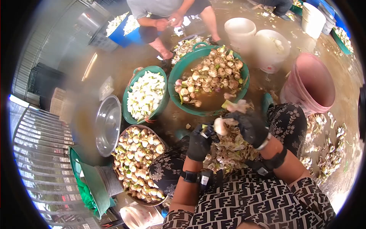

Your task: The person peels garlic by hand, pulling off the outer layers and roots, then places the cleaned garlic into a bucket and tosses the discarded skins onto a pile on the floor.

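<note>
Both hands wear black gloves and meet above a pile of garlic peelings point(232, 152) between my knees. My left hand point(201, 143) is closed round something small with a pale end, too hidden to name. My right hand point(251, 128) has its fingers wrapped round a garlic bulb point(220, 126), whose white round end points at my left hand. A loose leafy piece of peel point(237, 106) shows just beyond my right hand. Ahead, a green tub point(176, 61) holds unpeeled garlic bulbs point(215, 70) in brownish water.
A smaller green basin point(125, 100) holds peeled white garlic point(146, 93). Left of my knee stands a pan of trimmed bulbs point(137, 164), beside an empty metal bowl point(108, 126). White buckets point(240, 32) and a pink bucket point(309, 82) stand right. Another person point(167, 23) sits opposite.
</note>
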### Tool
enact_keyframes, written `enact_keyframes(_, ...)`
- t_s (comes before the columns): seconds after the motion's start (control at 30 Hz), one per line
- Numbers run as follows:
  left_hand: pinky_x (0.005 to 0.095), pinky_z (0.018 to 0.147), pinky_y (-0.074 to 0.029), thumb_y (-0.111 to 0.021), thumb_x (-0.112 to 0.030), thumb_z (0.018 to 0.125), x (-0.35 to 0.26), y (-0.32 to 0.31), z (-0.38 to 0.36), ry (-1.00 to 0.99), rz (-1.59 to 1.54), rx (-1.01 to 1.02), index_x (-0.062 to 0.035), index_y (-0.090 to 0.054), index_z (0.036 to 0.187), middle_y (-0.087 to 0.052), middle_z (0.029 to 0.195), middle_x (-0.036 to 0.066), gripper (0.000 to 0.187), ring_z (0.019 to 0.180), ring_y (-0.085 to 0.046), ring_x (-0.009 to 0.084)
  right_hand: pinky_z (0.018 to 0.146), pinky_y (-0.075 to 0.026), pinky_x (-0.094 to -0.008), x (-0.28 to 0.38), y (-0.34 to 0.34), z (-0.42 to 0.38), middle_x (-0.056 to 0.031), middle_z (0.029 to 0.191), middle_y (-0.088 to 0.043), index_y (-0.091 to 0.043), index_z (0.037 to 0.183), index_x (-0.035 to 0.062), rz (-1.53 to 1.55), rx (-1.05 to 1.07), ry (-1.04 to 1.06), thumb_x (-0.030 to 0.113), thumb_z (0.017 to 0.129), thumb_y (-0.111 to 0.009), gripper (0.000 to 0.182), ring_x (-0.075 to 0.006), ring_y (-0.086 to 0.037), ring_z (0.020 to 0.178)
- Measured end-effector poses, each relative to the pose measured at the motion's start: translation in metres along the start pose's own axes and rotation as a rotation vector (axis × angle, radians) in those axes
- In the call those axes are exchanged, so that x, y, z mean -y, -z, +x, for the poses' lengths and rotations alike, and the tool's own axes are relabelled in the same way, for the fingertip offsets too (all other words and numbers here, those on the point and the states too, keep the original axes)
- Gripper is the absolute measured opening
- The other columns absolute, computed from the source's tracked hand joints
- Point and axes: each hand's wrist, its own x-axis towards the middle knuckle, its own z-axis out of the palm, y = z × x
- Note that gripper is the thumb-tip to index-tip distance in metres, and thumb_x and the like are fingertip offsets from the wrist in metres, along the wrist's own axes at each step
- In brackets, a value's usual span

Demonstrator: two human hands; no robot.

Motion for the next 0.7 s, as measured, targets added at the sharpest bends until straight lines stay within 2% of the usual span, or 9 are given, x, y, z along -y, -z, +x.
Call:
enact_keyframes(0.1, 0.0273, 0.058, -0.049, -0.053, -0.005, 0.084, 0.025, 0.009, 0.0, -0.119, 0.299, -0.104, -0.0002, -0.055, 0.094, -0.058, 0.082, 0.006, 0.012, 0.066, -0.057, 0.0141, 0.071, -0.047, -0.0328, -0.009, 0.012, -0.007, -0.0108, 0.091, -0.062, -0.057, 0.104, 0.0018, -0.236, -0.024, 0.182, 0.001, 0.081, -0.052, 0.023, -0.0196, -0.059, 0.078)
enact_keyframes(0.17, 0.0275, 0.06, -0.049, -0.054, -0.002, 0.081, 0.029, 0.007, 0.002, -0.262, 0.514, -0.127, 0.0002, -0.056, 0.095, -0.059, 0.082, 0.008, 0.015, 0.068, -0.058, 0.0165, 0.069, -0.048, -0.0356, -0.016, 0.011, -0.015, -0.0141, 0.09, -0.061, -0.057, 0.104, 0.0041, 0.67, -0.011, -0.52, 0.009, 0.084, -0.055, 0.02, -0.0215, -0.06, 0.076)
enact_keyframes(0.2, 0.028, 0.06, -0.049, -0.055, 0.002, 0.077, 0.031, 0.003, 0.003, 0.02, -0.134, -0.187, 0.0002, -0.057, 0.094, -0.059, 0.082, 0.009, 0.017, 0.07, -0.059, 0.0186, 0.069, -0.048, -0.0336, -0.009, 0.021, -0.009, -0.0163, 0.09, -0.06, -0.056, 0.105, 0.0044, 0.32, -0.003, -0.198, 0.02, 0.085, -0.058, 0.026, -0.0207, -0.06, 0.075)
enact_keyframes(0.27, 0.0285, 0.061, -0.049, -0.057, 0.006, 0.074, 0.03, 0.003, 0.004, 0.313, -0.78, -0.225, 0.0001, -0.058, 0.092, -0.06, 0.082, 0.011, 0.019, 0.071, -0.059, 0.0207, 0.071, -0.048, -0.0347, -0.004, 0.013, -0.001, -0.0144, 0.088, -0.062, -0.057, 0.103, 0.0036, 0.234, 0.179, -0.45, 0.012, 0.082, -0.056, 0.023, -0.0234, -0.061, 0.078)
enact_keyframes(0.3, 0.0305, 0.062, -0.048, -0.058, 0.002, 0.075, 0.025, 0.007, 0.007, -0.021, -0.104, -0.157, -0.0005, -0.057, 0.095, -0.06, 0.085, 0.012, 0.02, 0.073, -0.059, 0.0218, 0.073, -0.048, -0.0359, -0.002, 0.01, -0.001, -0.0126, 0.086, -0.063, -0.058, 0.101, 0.0028, 0.149, 0.362, -0.698, 0.004, 0.079, -0.054, 0.023, -0.0261, -0.062, 0.08)
enact_keyframes(0.33, 0.0325, 0.062, -0.048, -0.059, -0.002, 0.077, 0.022, 0.011, 0.01, -0.357, 0.57, -0.072, -0.001, -0.055, 0.099, -0.06, 0.088, 0.013, 0.022, 0.076, -0.059, 0.0229, 0.068, -0.048, -0.0345, -0.024, 0.0, -0.022, -0.0119, 0.084, -0.063, -0.06, 0.098, 0.0039, -0.041, 0.426, -0.383, 0.013, 0.079, -0.059, 0.021, -0.0206, -0.062, 0.073)
enact_keyframes(0.47, 0.0315, 0.065, -0.05, -0.056, 0.0, 0.082, 0.021, 0.008, 0.015, -0.451, 0.68, -0.023, -0.0008, -0.053, 0.101, -0.059, 0.089, 0.009, 0.019, 0.079, -0.06, 0.0194, 0.064, -0.047, -0.0314, -0.03, -0.026, -0.019, -0.0094, 0.076, -0.063, -0.063, 0.092, 0.0049, 0.435, 0.051, -0.714, 0.021, 0.075, -0.064, 0.024, -0.0175, -0.06, 0.069)
enact_keyframes(0.53, 0.0322, 0.07, -0.053, -0.053, 0.002, 0.084, 0.013, -0.015, 0.01, -0.043, -0.176, -0.118, -0.0001, -0.051, 0.104, -0.058, 0.09, 0.008, 0.02, 0.083, -0.06, 0.018, 0.064, -0.047, -0.0316, -0.024, -0.03, -0.007, -0.0092, 0.074, -0.063, -0.063, 0.091, 0.0049, 0.345, -0.025, -0.64, 0.021, 0.074, -0.064, 0.023, -0.0181, -0.06, 0.068)
enact_keyframes(0.7, 0.0351, 0.077, -0.052, -0.056, 0.004, 0.083, 0.01, -0.028, 0.008, 0.087, -0.546, -0.193, -0.0017, -0.053, 0.103, -0.058, 0.101, 0.013, 0.021, 0.087, -0.061, 0.0216, 0.062, -0.046, -0.0348, -0.019, -0.034, -0.002, -0.0113, 0.073, -0.061, -0.063, 0.084, 0.0043, 0.152, -0.101, -0.626, 0.019, 0.073, -0.063, 0.018, -0.0248, -0.06, 0.066)
